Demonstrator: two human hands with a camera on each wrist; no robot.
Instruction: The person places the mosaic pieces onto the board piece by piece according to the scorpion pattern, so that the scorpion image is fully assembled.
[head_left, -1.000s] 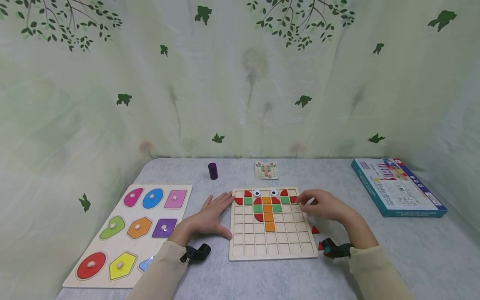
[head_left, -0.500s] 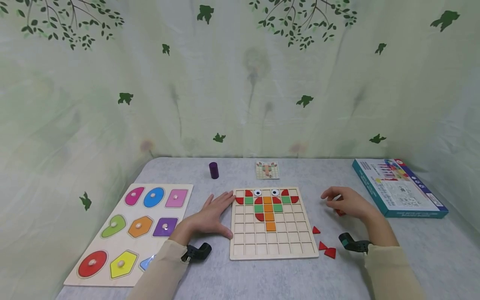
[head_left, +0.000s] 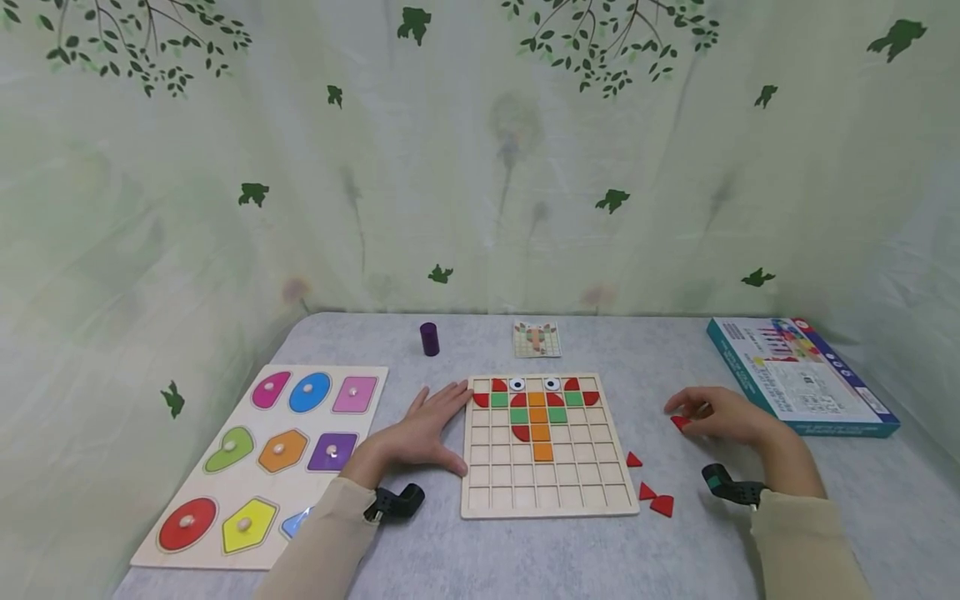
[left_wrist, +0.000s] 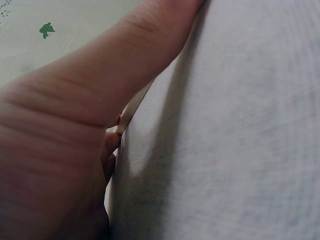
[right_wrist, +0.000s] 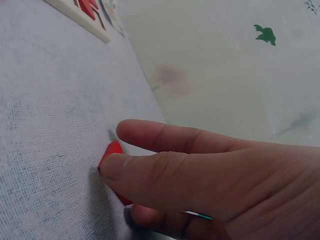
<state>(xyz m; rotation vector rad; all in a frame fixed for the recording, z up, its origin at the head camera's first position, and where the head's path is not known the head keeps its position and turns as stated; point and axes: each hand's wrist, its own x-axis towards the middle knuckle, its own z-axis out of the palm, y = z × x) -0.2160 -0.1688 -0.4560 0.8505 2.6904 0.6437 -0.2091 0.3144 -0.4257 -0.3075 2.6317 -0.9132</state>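
In the head view, a wooden grid board (head_left: 555, 504) lies in the middle, with red, green and orange pieces and two eye pieces in its upper cells. My left hand (head_left: 420, 437) rests spread at the board's left edge, fingertips at the upper corner and thumb lower down. To the right of the board, my right hand (head_left: 723, 414) pinches a small red puzzle piece (right_wrist: 114, 148) low over the table. Its thumb covers much of that piece in the right wrist view. Several loose red pieces (head_left: 662, 505) lie beside the board's right edge.
A peg puzzle board (head_left: 247, 467) with coloured shapes lies at the left, partly under the left sleeve. Behind the grid board are a small pattern card (head_left: 537, 340) and a dark purple cylinder (head_left: 429, 339). A flat box (head_left: 802, 375) lies at the back right.
My right hand has left the board's upper right corner, moved right, and come down on the red piece there. The left hand stays at the board's edge.
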